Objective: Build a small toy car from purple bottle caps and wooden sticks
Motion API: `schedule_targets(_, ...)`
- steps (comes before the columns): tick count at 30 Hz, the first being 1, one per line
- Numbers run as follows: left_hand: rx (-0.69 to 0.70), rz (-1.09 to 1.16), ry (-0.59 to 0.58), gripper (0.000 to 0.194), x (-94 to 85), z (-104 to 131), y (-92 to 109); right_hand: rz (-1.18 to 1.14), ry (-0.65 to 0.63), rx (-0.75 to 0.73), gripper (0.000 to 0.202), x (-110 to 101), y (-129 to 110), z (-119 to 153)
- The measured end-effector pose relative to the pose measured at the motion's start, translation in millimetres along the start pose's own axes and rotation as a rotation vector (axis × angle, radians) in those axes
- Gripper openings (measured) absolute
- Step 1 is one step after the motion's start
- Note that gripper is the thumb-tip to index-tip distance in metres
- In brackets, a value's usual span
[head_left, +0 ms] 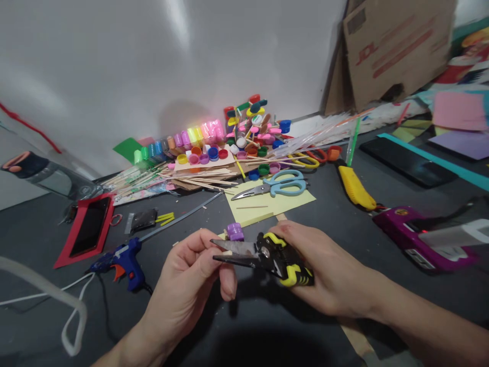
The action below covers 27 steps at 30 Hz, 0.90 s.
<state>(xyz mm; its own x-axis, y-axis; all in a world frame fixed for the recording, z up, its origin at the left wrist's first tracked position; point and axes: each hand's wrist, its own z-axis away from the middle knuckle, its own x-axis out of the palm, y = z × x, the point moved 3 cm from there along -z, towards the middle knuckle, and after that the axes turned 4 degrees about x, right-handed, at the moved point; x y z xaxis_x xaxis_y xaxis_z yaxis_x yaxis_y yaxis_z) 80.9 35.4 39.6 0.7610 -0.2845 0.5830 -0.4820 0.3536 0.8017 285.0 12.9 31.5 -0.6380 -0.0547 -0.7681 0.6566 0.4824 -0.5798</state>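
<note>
My right hand [321, 267] is wrapped round the black and yellow handles of a pair of cutters [267, 252], whose blades stand apart and point left. Between those blades shows the pale end of a small stick [226, 253]. My left hand [194, 270] pinches this stick between thumb and fingers; most of it is hidden by the fingers. Just behind the blades is a purple bottle cap [235, 232]. Beyond the hands, light-blue scissors [284, 184] lie on a yellow sheet [252, 216] with a thin stick [252, 207].
A blue glue gun [132, 264] and a phone on red card [69, 244] lie left. Wooden sticks [206, 178] and coloured caps [214, 154] line the back. On the right are a yellow cutter knife [356, 187], a purple device [416, 242] and a dark phone [408, 160].
</note>
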Motion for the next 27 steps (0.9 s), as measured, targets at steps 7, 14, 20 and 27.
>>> schedule_targets(7,-0.02,-0.025,0.005,0.022,0.2,0.4,1.2,-0.037,-0.059,0.044,0.032,-1.2,-0.7,0.9)
schedule_targets(14,-0.006,-0.01,0.014,0.021,0.7,-2.0,-0.4,0.071,0.008,-0.005,0.027,-0.5,0.3,2.9)
schedule_targets(20,-0.021,0.06,-0.011,0.022,2.9,0.3,-2.0,0.122,0.066,-0.023,0.027,1.4,2.8,4.1)
schedule_targets(27,-0.028,0.085,0.001,0.015,4.3,-2.4,-2.7,0.02,0.113,0.004,0.026,0.9,1.1,0.1)
